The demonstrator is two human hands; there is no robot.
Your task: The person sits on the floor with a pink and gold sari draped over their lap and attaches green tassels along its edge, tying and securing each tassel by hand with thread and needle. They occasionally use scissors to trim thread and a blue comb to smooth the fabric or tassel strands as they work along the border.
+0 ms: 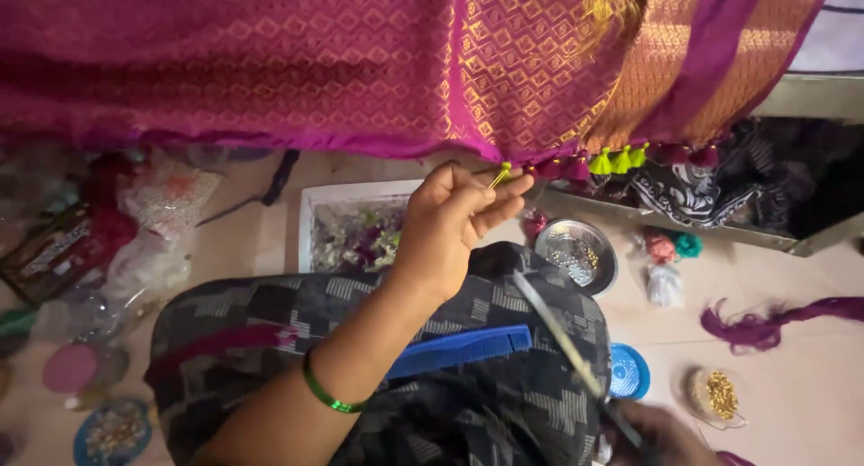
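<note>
A: What is the left hand (450, 223) doing up at the cloth?

B: Its fingers (504, 189) are pressed together, pinching a short bunch of yellow-green thread (500, 174) right at the lower edge of the magenta and gold sari (360, 61), which hangs across the top of the view.

A: And the right hand (661, 434)?

B: Low in the corner, closed around the handle of a pair of scissors (562, 336). The blades slant up over the lap toward the cloth edge, well short of it.

A: How much of the edge looks finished?

B: To the right of the pinch a row of small tassels (621, 158) already hangs from the edge, pink and lime-green by turns. To the left the edge is bare, with no tassels that I can see. So I'd judge a short run done and a long stretch left, with the thread between the fingers sitting at the join between the two.

A: Anything handy nearby?

B: A blue comb (463, 349) lies on the lap. On the floor (801, 394) sit a steel dish of beads (576, 255), a small dish of gold beads (718, 394) and a loose purple skein (774, 322).
</note>
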